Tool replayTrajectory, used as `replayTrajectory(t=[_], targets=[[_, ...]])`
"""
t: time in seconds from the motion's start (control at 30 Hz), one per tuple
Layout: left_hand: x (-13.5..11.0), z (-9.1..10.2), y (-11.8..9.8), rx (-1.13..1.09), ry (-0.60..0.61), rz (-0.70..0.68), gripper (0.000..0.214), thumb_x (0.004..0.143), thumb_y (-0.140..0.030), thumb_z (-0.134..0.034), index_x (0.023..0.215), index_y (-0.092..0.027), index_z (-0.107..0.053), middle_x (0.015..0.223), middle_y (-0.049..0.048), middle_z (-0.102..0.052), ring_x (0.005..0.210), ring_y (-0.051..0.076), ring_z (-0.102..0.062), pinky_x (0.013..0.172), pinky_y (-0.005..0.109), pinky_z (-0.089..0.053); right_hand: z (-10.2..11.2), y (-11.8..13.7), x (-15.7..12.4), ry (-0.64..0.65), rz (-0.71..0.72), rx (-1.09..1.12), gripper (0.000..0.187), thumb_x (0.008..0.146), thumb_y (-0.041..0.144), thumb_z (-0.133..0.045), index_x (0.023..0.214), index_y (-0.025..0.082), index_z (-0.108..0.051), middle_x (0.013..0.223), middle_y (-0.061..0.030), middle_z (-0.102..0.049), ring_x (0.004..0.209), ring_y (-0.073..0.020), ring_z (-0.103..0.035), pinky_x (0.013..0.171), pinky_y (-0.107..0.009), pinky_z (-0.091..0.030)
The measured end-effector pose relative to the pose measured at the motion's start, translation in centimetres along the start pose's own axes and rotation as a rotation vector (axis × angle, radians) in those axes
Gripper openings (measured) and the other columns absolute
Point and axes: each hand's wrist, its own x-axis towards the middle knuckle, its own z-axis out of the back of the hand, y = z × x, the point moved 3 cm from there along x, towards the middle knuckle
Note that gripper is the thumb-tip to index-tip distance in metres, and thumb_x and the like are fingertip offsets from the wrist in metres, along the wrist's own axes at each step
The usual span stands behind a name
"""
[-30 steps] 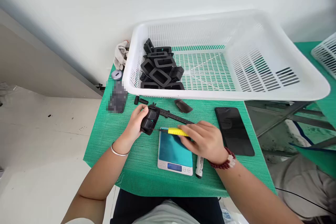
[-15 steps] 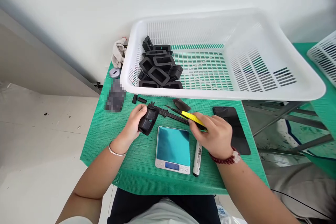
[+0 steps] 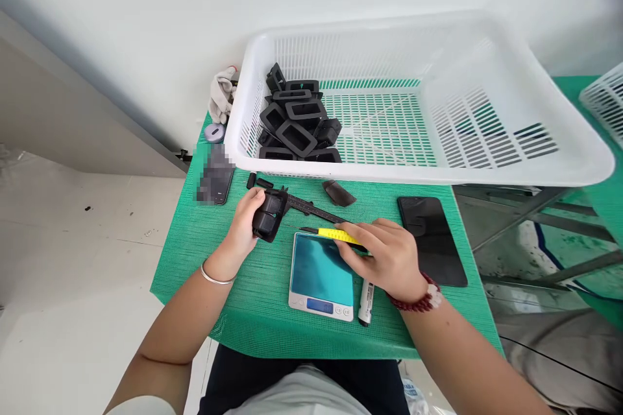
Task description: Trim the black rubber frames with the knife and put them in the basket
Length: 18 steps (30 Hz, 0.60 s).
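My left hand (image 3: 242, 220) is closed on a black molded part (image 3: 269, 214) with two rounded hollows and a flat rim, held above the table. In my right hand (image 3: 384, 256) is a yellow utility knife (image 3: 335, 235), its dark blade pointing left toward the part, over the top edge of the digital scale (image 3: 322, 266). Behind the knife lies a black caliper (image 3: 314, 209), its jaws close to the part. A white marker (image 3: 366, 301) lies partly under my right hand. Two small black pieces (image 3: 257, 181) and a dark curved scrap (image 3: 339, 193) rest near the basket.
A large white plastic basket (image 3: 389, 174) holds several black frame-like parts (image 3: 296, 136) on its left side. A black tablet or phone (image 3: 433, 240) lies at the right, another phone (image 3: 217, 175) at the left. A glove (image 3: 222, 94) and a round lid (image 3: 214, 133) sit beside the basket.
My right hand has brought the knife left and nearer to me, turning its blade level. My left hand has moved slightly left and away from me with the black part, which has tilted.
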Motion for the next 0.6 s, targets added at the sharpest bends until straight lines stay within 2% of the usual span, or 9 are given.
replayTrajectory(t=[0.17,0.37,0.53,0.6], targets=[[0.0,0.1,0.0,0.029,-0.014,-0.018,0.03,0.078,-0.047,-0.063,0.083,-0.018,-0.058,0.066,-0.0027,-0.048,0.052,0.008,-0.045,0.044,0.019,-0.035,-0.5,0.7,0.0,0.069,0.089,0.052,0.017,0.085,0.026,-0.061,0.099,0.018,-0.06,0.068,0.0018,-0.068,0.051,-0.0084,-0.053,0.053,-0.026,-0.034],[0.1,0.1,-0.1,0.036,-0.022,-0.025,0.031,0.076,-0.048,-0.065,0.082,-0.018,-0.058,0.066,-0.0026,-0.049,0.053,0.008,-0.047,0.044,0.018,-0.036,0.1,-0.4,-0.1,-0.031,-0.093,-0.071,0.012,0.082,0.02,-0.063,0.095,0.018,-0.061,0.064,0.0012,-0.067,0.048,-0.0088,-0.049,0.052,-0.027,-0.033],[0.0,0.0,-0.1,0.05,-0.009,-0.022,0.031,0.078,-0.048,-0.063,0.081,-0.018,-0.057,0.065,-0.003,-0.048,0.053,0.008,-0.046,0.044,0.017,-0.036,-0.4,0.4,0.0,0.05,0.071,0.044,0.016,0.084,0.026,-0.062,0.098,0.017,-0.062,0.069,-0.0002,-0.069,0.052,-0.0094,-0.055,0.053,-0.026,-0.034],[-0.1,-0.1,-0.1,0.061,-0.001,-0.007,0.03,0.077,-0.048,-0.064,0.081,-0.018,-0.056,0.065,-0.0032,-0.048,0.052,0.008,-0.046,0.043,0.018,-0.036,-0.5,0.3,0.0,0.064,0.04,0.028,0.015,0.085,0.026,-0.062,0.098,0.017,-0.062,0.068,-0.0004,-0.069,0.051,-0.0097,-0.054,0.052,-0.026,-0.034]])
